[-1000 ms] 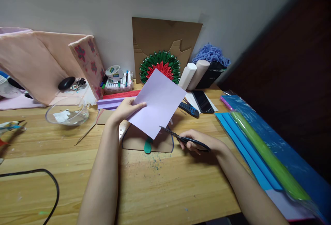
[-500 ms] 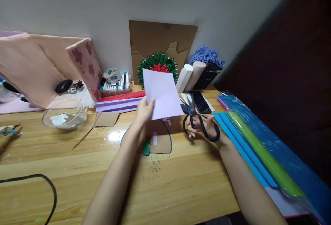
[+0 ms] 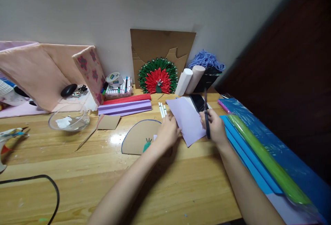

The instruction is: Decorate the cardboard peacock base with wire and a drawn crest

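A sheet of lilac paper [image 3: 188,120] is tilted over the right middle of the table, its left edge in the fingers of my left hand [image 3: 168,132]. My right hand [image 3: 216,125] is closed around black-handled scissors [image 3: 207,126], whose blades point up and away. The scissors are beside the paper's right edge. Under my left forearm lies a cardboard half-circle [image 3: 137,132] with a blue outline and a small green cutout [image 3: 147,145] on it. Several white markers [image 3: 162,109] lie just beyond my left hand.
A red and green peacock craft [image 3: 158,77] stands against cardboard [image 3: 162,42] at the back. Left are a clear bowl [image 3: 55,121], a glue gun [image 3: 10,135] and a black cable [image 3: 53,187]. Blue and green rolls [image 3: 269,163] line the right edge.
My left hand has brought the lilac paper down and to the right, uncovering the peacock. The scissors have turned edge-on in my right hand.
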Demonstrator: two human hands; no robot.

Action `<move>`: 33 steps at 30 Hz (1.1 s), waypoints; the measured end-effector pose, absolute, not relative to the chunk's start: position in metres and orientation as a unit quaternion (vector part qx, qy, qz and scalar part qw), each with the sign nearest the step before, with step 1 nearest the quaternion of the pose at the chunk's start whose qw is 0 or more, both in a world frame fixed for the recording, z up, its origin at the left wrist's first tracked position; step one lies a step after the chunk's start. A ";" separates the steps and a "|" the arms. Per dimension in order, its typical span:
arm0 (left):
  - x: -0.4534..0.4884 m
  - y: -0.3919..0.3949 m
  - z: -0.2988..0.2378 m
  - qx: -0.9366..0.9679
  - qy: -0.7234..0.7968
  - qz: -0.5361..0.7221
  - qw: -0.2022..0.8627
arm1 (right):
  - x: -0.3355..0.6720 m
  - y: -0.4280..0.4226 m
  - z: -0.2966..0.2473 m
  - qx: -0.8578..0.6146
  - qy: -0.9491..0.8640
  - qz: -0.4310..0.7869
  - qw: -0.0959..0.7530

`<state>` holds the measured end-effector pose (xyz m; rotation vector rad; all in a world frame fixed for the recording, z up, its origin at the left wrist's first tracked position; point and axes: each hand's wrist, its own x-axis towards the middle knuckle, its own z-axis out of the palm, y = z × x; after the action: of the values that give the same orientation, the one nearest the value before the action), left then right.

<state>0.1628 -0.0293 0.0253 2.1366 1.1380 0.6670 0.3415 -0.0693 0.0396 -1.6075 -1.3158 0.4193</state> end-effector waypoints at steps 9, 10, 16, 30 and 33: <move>0.079 -0.018 0.032 0.817 0.473 0.144 0.298 | 0.309 -0.067 0.024 -0.755 -0.616 0.133 0.181; 0.076 -0.017 0.028 0.813 0.461 0.153 0.320 | 0.308 -0.066 0.023 -0.755 -0.617 0.138 0.171; 0.074 -0.018 0.027 0.815 0.413 0.181 0.364 | 0.311 -0.064 0.013 -0.743 -0.605 0.171 0.230; 0.125 0.000 0.049 0.392 0.410 0.508 0.648 | 0.256 -0.086 0.014 -0.463 -0.392 0.677 0.417; 0.127 -0.003 0.047 0.372 0.433 0.555 0.605 | 0.250 -0.096 0.011 -0.457 -0.422 0.669 0.406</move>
<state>0.1266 -0.0033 0.0468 0.8608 1.0012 1.2831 0.2500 -0.0957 0.0106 -1.1530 -1.0657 1.6881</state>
